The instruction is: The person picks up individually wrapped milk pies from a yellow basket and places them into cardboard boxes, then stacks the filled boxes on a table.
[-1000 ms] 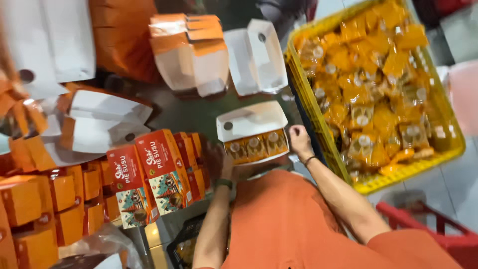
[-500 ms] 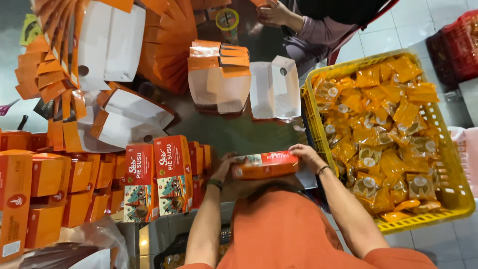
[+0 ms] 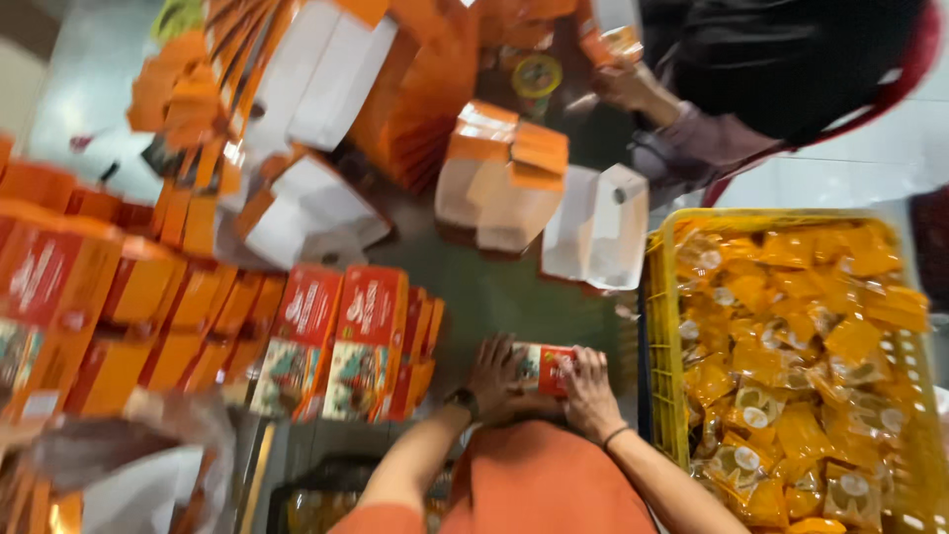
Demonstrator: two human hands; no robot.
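your dark green table (image 3: 514,297) carried orange cartons (image 3: 336,336) standing at centre left and open white-lined boxes (image 3: 593,227) at upper centre.

The person is wearing an orange short-sleeved shirt (image 3: 544,485), its sleeves ending above the elbows and leaving both forearms bare. The left wrist is carrying a dark wristwatch (image 3: 462,400) on a dark strap. The right wrist is wearing a thin dark band (image 3: 617,435). Both hands, left (image 3: 497,371) and right (image 3: 589,388), are showing bare, with no gloves or rings visible.
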